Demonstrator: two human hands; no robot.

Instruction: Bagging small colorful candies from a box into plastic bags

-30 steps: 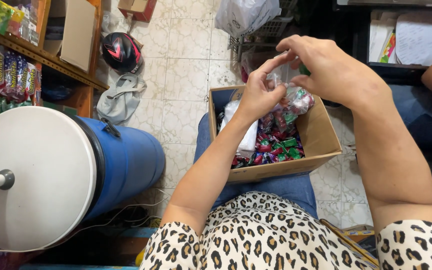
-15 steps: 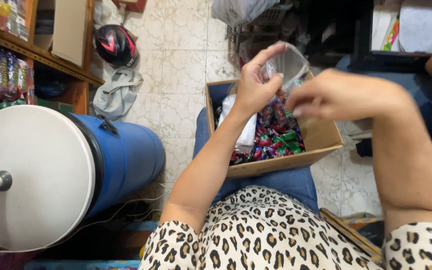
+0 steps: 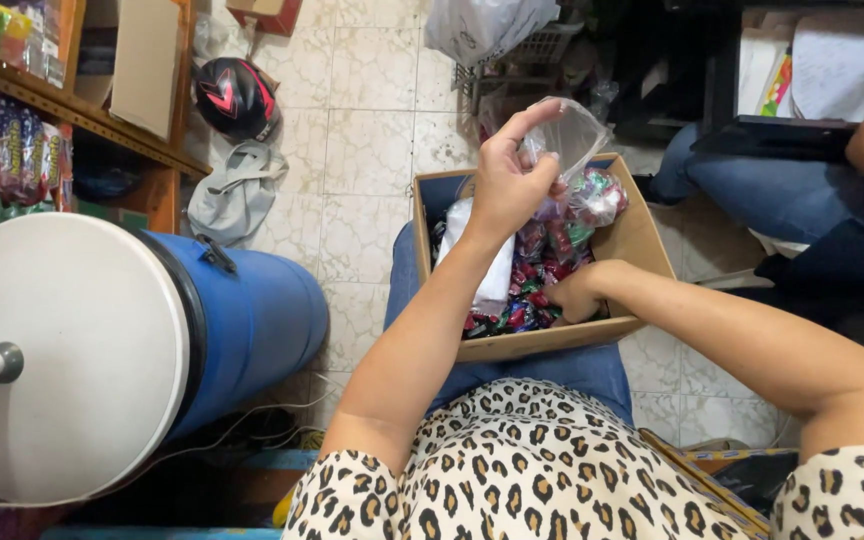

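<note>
My left hand [image 3: 509,185] pinches a clear bag [image 3: 570,140] above the box [image 3: 642,245]. Right hand [image 3: 574,295] is down in the candies [image 3: 532,290], fingers hidden, so can't tell open or shut.

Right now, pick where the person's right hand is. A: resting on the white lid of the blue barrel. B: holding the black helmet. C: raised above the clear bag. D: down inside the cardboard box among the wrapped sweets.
D: the right hand reaches into the cardboard box on the lap, among the wrapped sweets, while the left hand holds up the clear plastic bag.
</note>
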